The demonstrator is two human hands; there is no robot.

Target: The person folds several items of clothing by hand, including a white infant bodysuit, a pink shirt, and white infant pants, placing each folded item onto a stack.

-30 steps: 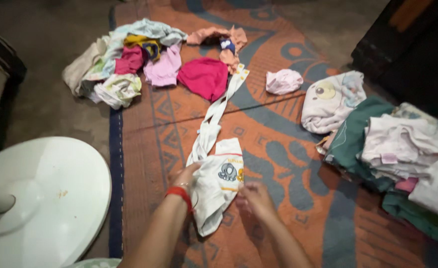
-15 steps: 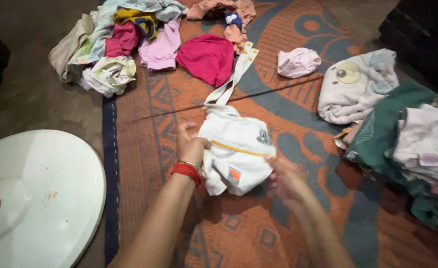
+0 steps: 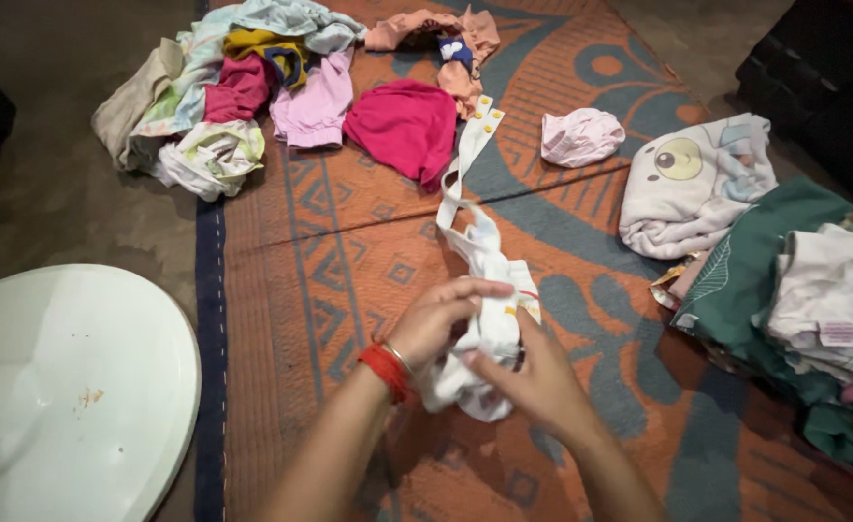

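Both of your hands are closed on one small white garment (image 3: 489,333), bunched up between them just above the rug (image 3: 349,251). Your left hand (image 3: 438,324), with a red bangle (image 3: 386,372) at the wrist, grips the bundle from the left side, fingers curled over its top. Your right hand (image 3: 533,382) clamps it from the right and below, thumb pressed into the cloth. The two hands sit close together, almost touching through the fabric.

From the bundle a long white strap (image 3: 465,169) with yellow snaps trails away from you across the rug, its far end lying beside a crimson cloth (image 3: 402,126).

Beyond that, at the rug's far left corner, lies a loose heap of mixed clothes (image 3: 223,97) in pink, yellow, pale blue and cream. A peach garment (image 3: 436,34) lies at the far edge. A small pale pink piece (image 3: 581,135) lies alone to the right of the strap.

On your right sits a cream blanket with a cartoon face (image 3: 692,184), and next to it a stack of clothes (image 3: 813,300) in green and pale lilac. A round white fan base (image 3: 59,387) stands on the floor to your left, off the rug.
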